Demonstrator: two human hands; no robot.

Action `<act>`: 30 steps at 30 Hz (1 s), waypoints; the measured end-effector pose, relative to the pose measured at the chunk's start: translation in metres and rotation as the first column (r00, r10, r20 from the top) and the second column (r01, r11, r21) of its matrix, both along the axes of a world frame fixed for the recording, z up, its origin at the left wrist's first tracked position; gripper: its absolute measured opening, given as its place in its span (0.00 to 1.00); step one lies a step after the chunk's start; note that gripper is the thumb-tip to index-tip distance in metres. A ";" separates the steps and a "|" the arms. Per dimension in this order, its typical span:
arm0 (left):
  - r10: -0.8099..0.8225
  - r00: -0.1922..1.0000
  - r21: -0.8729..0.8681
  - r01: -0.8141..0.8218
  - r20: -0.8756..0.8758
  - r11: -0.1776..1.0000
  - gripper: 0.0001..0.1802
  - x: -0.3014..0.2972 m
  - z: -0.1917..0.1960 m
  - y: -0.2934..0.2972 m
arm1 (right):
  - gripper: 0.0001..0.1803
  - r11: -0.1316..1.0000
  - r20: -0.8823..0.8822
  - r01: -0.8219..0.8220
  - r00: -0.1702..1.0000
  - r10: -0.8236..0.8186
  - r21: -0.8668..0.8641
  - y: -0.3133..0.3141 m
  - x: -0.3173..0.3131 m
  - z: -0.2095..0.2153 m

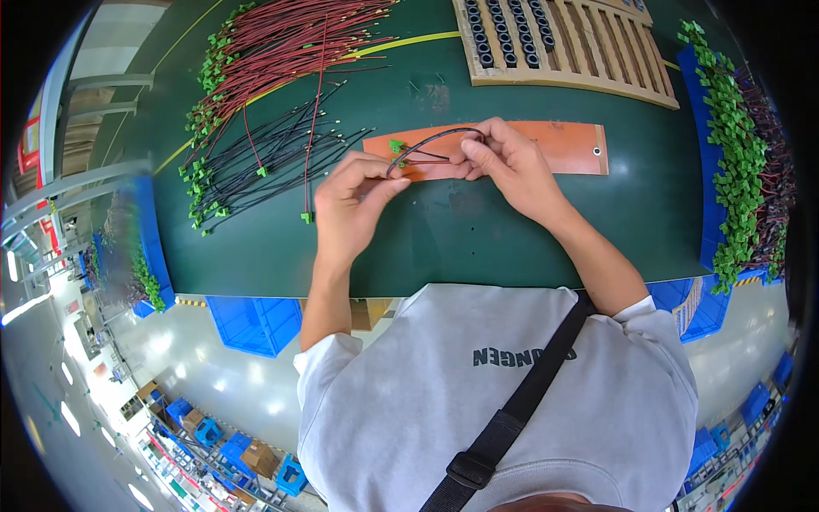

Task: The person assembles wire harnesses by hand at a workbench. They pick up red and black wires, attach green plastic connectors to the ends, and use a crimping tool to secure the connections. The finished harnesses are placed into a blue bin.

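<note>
A black cable (437, 134) arches between my two hands above an orange mat (563, 149). My left hand (354, 192) pinches its left end between thumb and fingers. The other end is closed in my right hand (508, 162), with the thumb pressed against the fingers. Below the arc, a short red wire (431, 162) and a black wire reach toward my right fingers. Small green connectors (397, 146) show beside my left fingertips. Whether these wires join the arched cable I cannot tell.
Red wires (307, 34) with green connectors lie at the far left, black wires (264, 154) nearer. At the back right stands a slatted wooden rack (597, 51) with rows of black rings (516, 34). A blue bin (704, 162) of green-tipped wires lines the green table's (512, 247) right edge.
</note>
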State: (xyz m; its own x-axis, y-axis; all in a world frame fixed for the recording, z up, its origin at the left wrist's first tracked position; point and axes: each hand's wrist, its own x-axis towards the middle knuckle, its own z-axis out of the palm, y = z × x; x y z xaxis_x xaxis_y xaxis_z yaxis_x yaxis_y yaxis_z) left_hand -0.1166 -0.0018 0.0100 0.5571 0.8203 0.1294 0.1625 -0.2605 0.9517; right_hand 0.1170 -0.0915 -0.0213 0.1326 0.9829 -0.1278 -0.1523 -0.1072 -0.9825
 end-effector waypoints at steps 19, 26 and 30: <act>-0.047 0.930 -0.113 0.094 0.365 0.989 0.08 0.037 -0.028 -0.021 | 0.18 0.984 -0.312 -0.042 0.950 -0.015 -0.176 0.007 0.003 0.009; -0.035 0.943 -0.018 0.043 0.331 0.999 0.08 0.036 -0.028 -0.022 | 0.19 0.979 -0.362 -0.050 0.932 -0.026 -0.199 0.008 0.003 0.010; -0.093 0.980 0.341 0.028 0.177 0.939 0.09 0.037 -0.023 -0.019 | 0.19 0.979 -0.356 -0.038 0.934 -0.038 -0.202 0.007 0.004 0.009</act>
State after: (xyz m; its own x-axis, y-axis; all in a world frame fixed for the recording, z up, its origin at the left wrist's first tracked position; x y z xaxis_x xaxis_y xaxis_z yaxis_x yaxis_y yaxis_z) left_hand -0.0800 -0.0211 -0.0130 0.5429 0.6761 0.4981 -0.0365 -0.5736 0.8183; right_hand 0.1206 -0.0844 -0.0121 0.0415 0.9310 -0.3625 -0.4875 -0.2979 -0.8208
